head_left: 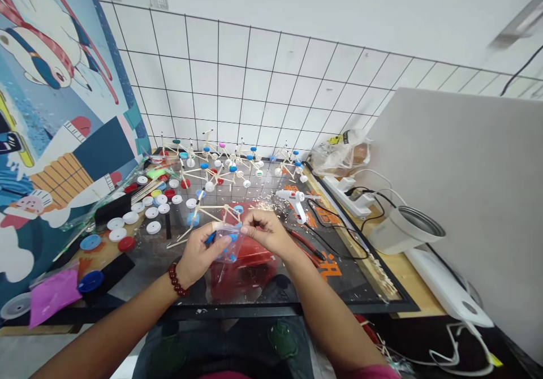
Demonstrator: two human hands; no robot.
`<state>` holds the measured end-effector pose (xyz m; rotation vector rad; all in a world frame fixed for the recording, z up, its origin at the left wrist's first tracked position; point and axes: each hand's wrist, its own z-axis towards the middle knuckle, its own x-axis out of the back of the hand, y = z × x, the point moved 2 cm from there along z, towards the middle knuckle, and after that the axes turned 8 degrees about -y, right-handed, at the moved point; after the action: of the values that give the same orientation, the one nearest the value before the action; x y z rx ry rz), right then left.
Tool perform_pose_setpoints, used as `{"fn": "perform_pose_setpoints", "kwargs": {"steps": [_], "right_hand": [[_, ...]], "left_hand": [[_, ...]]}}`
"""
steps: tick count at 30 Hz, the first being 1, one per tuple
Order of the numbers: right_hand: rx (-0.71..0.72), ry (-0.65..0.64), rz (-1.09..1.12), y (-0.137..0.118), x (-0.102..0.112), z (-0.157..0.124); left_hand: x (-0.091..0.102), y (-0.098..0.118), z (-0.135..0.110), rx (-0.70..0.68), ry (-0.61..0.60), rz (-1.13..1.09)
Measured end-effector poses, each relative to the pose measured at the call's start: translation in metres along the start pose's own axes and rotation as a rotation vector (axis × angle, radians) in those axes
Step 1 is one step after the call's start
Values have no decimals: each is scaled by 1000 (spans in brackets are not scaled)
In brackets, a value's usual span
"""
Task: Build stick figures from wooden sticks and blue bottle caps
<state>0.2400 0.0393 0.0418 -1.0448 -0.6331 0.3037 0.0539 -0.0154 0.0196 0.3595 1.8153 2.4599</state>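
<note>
My left hand (201, 252) and my right hand (266, 233) meet over the middle of the glass-topped table (348, 288). Both are closed on a small clear plastic bag (227, 243) that has blue bottle caps inside; each hand pinches its top edge. My left wrist wears a dark red bead bracelet (177, 280). Just behind the hands lies a frame of thin wooden sticks with caps at its joints (212, 209). A red plastic bag (244, 268) lies on the glass below the hands.
Loose white, red and blue caps (142, 215) are spread at the left. Several stick-and-cap models (231, 161) stand at the back. A white glue gun (297, 198), a power strip (350, 195), a white pot (405, 229) and cables sit to the right.
</note>
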Motion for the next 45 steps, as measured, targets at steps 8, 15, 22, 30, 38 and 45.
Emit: {"fn": "perform_pose_setpoints", "kwargs": {"steps": [8,15,22,30,38,45], "right_hand": [[-10,-37,32,-4,-11,1],[10,-9,29,2,-18,3],[-61,-18,143,5,-20,5],[-96,310,335,8,-6,5],[-100,445,383,12,-12,6],[-100,523,395,15,5,4]], "left_hand": [[3,-11,0,-14,111,-57],[4,-10,5,25,123,-222],[4,-10,8,66,37,-320],[1,-8,7,173,26,-89],[6,-8,4,100,64,-59],[12,-7,4,30,246,-278]]}}
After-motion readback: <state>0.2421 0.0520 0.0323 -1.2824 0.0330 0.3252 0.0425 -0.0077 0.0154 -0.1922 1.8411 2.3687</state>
